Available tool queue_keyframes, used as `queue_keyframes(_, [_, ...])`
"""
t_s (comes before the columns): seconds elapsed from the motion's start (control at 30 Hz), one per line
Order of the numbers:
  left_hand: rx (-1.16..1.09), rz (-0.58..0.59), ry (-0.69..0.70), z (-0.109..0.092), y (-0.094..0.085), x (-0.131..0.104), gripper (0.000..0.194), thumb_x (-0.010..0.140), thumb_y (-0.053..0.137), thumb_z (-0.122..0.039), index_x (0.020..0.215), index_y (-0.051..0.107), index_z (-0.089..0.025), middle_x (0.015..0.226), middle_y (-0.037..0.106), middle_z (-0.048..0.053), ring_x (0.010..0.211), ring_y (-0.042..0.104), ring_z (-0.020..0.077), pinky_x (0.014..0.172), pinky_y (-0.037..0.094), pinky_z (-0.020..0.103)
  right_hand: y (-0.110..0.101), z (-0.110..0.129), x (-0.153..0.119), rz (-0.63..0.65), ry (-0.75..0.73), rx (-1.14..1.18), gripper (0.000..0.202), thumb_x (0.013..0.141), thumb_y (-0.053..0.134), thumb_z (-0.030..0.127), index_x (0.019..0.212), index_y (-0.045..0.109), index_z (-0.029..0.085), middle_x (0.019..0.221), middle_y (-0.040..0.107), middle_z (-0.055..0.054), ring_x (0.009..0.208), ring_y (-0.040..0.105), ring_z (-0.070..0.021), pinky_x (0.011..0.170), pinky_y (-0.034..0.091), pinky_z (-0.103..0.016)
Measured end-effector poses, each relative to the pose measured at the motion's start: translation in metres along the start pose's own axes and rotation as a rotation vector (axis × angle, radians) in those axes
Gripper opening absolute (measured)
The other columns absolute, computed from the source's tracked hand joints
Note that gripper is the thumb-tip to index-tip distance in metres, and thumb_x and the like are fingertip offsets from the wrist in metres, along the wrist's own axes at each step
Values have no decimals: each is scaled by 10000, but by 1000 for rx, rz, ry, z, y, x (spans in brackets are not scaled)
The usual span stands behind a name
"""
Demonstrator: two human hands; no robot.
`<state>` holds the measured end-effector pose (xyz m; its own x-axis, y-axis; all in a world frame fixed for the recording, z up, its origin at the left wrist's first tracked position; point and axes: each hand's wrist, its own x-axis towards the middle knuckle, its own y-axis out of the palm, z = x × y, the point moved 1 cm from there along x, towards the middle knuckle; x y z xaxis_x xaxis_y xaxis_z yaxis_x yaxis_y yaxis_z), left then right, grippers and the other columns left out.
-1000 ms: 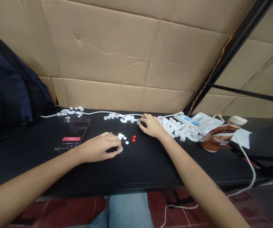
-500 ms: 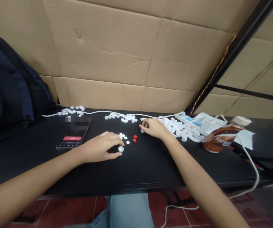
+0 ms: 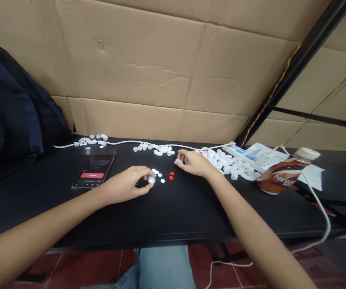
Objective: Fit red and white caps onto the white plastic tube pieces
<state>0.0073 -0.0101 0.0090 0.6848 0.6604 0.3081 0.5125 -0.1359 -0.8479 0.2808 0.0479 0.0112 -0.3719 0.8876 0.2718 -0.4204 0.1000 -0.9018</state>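
Between left hand's (image 3: 130, 185) fingertips: small white cup (image 3: 151, 181), hollow up.

Both arms bare, reaching forward and angled inward. Left forearm (image 3: 49, 224) came in from lower left, right forearm (image 3: 248, 218) from lower right. Left hand (image 3: 151, 179) was palm down, left thumb (image 3: 144, 190) stretched out toward the right hand, left index finger (image 3: 148, 172) bent over to meet it in a small pinch, other fingers partly hidden. Right hand (image 3: 179, 159) was a bit farther forward, back of hand up, fingers curled, right thumb (image 3: 183, 165) and fingertips close together pointing left. Hands apart, both wrists fairly straight
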Motion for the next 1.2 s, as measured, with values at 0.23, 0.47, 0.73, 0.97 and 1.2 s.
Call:
queue_keyframes(0.23, [-58, -85, -12, 8, 4, 3, 189, 877, 559, -255, 1050, 619, -208, 903, 610, 23, 818, 599, 150, 758, 491, 287, 13, 38, -1, 42, -173, 546, 305, 771, 716, 443, 922, 647, 187, 739, 615, -8, 647, 587, -127, 597, 479, -262])
queue_keyframes(0.47, [-70, -131, -28, 11, 3, 4, 167, 852, 609, -248, 1008, 620, -187, 885, 641, 19, 784, 604, 144, 737, 498, 282, 21, 65, -4, 162, -252, 838, 305, 737, 757, 385, 975, 729, 197, 919, 632, -47, 744, 655, -146, 704, 577, -313])
queue_keyframes(0.73, [-26, -164, -16, 9, 1, 4, 149, 867, 619, -266, 988, 642, -182, 845, 607, 12, 762, 595, 137, 720, 488, 273, 19, 69, -8, 192, -248, 846, 295, 775, 722, 313, 1025, 711, 157, 924, 691, -77, 780, 685, -161, 726, 584, -314])
queue_keyframes(0.97, [-68, -150, -36, 11, 3, 3, 145, 876, 612, -272, 994, 633, -190, 893, 661, 10, 790, 632, 138, 732, 506, 260, 19, 72, -10, 199, -230, 803, 273, 782, 720, 341, 961, 698, 136, 799, 718, -58, 704, 689, -153, 697, 569, -307])
queue_keyframes(1.2, [-90, -172, -47, 8, 1, 4, 138, 859, 628, -255, 970, 656, -179, 887, 668, 20, 755, 632, 131, 717, 525, 258, 20, 72, -10, 170, -248, 776, 245, 797, 706, 357, 931, 694, 151, 794, 710, -45, 704, 676, -145, 685, 549, -299])
